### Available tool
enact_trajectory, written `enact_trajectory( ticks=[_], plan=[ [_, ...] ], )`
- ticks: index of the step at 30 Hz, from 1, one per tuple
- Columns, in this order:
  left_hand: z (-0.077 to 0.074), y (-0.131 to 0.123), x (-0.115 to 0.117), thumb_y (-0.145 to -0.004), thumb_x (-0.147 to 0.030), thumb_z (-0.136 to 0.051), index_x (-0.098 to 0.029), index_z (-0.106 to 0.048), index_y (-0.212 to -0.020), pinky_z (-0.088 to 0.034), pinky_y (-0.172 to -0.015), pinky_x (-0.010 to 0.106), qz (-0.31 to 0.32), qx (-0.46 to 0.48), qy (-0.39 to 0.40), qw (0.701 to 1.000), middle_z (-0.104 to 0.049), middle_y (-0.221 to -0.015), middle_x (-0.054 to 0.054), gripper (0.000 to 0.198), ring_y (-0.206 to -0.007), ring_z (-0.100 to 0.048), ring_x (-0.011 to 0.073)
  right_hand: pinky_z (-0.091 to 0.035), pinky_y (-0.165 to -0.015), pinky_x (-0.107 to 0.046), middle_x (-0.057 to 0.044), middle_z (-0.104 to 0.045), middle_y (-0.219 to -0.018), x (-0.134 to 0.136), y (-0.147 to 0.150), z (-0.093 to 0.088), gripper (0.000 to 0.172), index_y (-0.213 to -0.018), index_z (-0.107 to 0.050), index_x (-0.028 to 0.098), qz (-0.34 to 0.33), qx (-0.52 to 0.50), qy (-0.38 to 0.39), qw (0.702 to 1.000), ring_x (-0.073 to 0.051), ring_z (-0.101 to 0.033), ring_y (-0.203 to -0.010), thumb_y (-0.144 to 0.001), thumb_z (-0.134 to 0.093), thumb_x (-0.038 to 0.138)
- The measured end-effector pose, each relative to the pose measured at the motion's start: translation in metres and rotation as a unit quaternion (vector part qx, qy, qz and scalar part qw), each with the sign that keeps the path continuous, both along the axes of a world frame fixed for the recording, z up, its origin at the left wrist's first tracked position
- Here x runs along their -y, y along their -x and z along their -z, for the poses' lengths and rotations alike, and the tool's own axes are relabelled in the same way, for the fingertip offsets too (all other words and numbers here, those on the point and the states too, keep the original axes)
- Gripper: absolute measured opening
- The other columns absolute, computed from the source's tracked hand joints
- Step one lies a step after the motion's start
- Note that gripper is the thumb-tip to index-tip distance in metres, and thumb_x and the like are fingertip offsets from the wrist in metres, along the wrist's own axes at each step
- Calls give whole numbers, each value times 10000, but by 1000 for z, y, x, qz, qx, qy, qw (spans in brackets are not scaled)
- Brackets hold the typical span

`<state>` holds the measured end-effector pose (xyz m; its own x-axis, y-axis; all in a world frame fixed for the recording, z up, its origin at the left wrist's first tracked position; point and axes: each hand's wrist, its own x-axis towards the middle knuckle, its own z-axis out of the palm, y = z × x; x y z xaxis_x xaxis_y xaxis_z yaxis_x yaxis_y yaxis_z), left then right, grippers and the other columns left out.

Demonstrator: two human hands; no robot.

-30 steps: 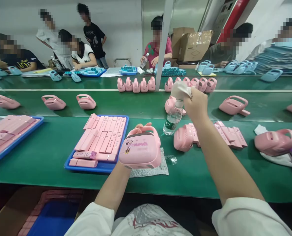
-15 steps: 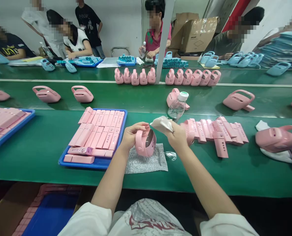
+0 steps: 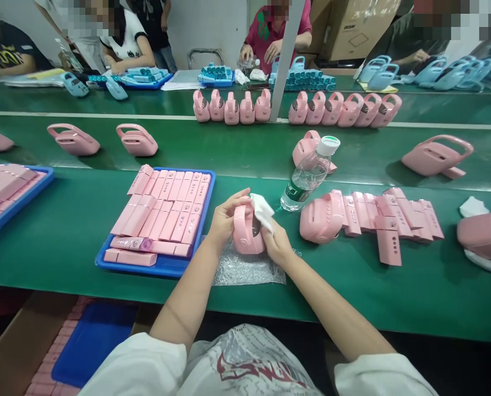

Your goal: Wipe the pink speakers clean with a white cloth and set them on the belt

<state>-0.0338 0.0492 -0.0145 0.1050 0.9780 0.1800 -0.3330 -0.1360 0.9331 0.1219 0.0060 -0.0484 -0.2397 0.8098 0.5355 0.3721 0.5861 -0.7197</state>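
Note:
My left hand (image 3: 224, 219) is closed round the side of a pink plastic housing (image 3: 245, 236) with a loop handle and a dark glossy panel. My right hand (image 3: 277, 242) pinches a white wipe (image 3: 262, 210) and holds it against the housing's dark panel, covering part of it. Beneath both hands a sheet of bubble wrap (image 3: 245, 269) lies on the green bench. Just right of the hands sits another pink housing (image 3: 322, 217), beside a clear water bottle (image 3: 305, 176) with a white cap.
A blue tray (image 3: 101, 265) of pink rectangular parts stands at left. More pink parts (image 3: 388, 212) lie at right. Behind the bench runs a green belt (image 3: 204, 148) bearing pink housings. A grey post (image 3: 285, 60) rises beyond it; several people work on the far side.
My right hand has moved left and down, bringing the wipe from beside the housing onto its dark panel. The view has tilted downward; the left hand still holds the housing.

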Motion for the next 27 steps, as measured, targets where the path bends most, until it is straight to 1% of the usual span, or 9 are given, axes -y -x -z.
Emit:
enact_trajectory(
  ticks=[2,6,8,11,15,19,23,25,27],
  plan=[
    [-1,-1,0,-625,-218,-813,-264,-777,-848,-446,-1002,422,9,14,16,1000,-617,-1297,67,231,-1175,-581,267,-511,-978,-430,-134,-611,-1284,-1,-2,2,530,-1377,-478,171,19,-14,26,999,-266,-589,-1186,-988,-250,449],
    [-1,-2,-1,-586,-204,-826,-246,-777,-832,-471,-949,407,-8,36,43,998,-636,-1274,77,255,-1133,-607,274,-402,-1092,-472,-135,-528,-1384,5,-1,-2,553,-1389,-466,169,-43,-8,-46,998,-289,-458,-1323,-971,-282,482],
    [0,-2,-1,-593,-198,-819,-240,-776,-844,-472,-950,391,-10,37,46,998,-638,-1273,76,258,-1125,-612,262,-400,-1097,-466,-135,-508,-1404,6,1,-7,539,-1407,-441,173,-40,-17,-43,998,-283,-442,-1336,-978,-275,453],
    [-1,-2,-1,-622,-208,-804,-228,-776,-865,-468,-958,357,-23,30,40,999,-636,-1275,81,246,-1147,-600,246,-427,-1079,-446,-125,-559,-1354,4,1,-11,495,-1409,-437,194,-19,-30,-25,999,-267,-468,-1317,-988,-272,395],
    [-3,-3,1,-571,-197,-824,-213,-779,-821,-496,-896,352,-39,37,57,997,-670,-1208,89,255,-1085,-632,254,-387,-1107,-469,-145,-555,-1353,3,0,-9,488,-1395,-452,174,-73,-3,-118,990,-274,-430,-1346,-970,-325,378],
    [-1,-3,0,-600,-195,-807,-210,-777,-852,-469,-954,346,-45,23,37,998,-681,-1186,83,255,-1136,-605,243,-462,-1040,-447,-151,-579,-1322,4,2,-8,481,-1372,-479,178,5,-15,-33,999,-258,-511,-1280,-983,-280,379],
    [1,-2,-3,-572,-195,-816,-220,-776,-827,-502,-887,332,-45,42,66,996,-687,-1171,65,259,-1059,-641,228,-396,-1092,-489,-143,-612,-1277,6,6,-10,493,-1234,-604,187,-69,-12,-62,996,-286,-481,-1304,-951,-328,481],
    [0,-2,-4,-557,-190,-819,-217,-775,-828,-505,-880,323,-43,55,86,994,-692,-1154,59,276,-1033,-651,216,-433,-1056,-486,-140,-664,-1178,4,6,-11,539,-1131,-653,186,-37,-47,2,998,-297,-543,-1236,-927,-332,569],
    [-3,-1,-2,-549,-187,-823,-210,-774,-825,-502,-901,332,-27,63,96,993,-696,-1143,60,281,-1030,-652,218,-522,-942,-461,-134,-712,-1012,0,3,-10,579,-1049,-665,169,31,-89,86,992,-290,-638,-1086,-921,-316,613]
  ],
)
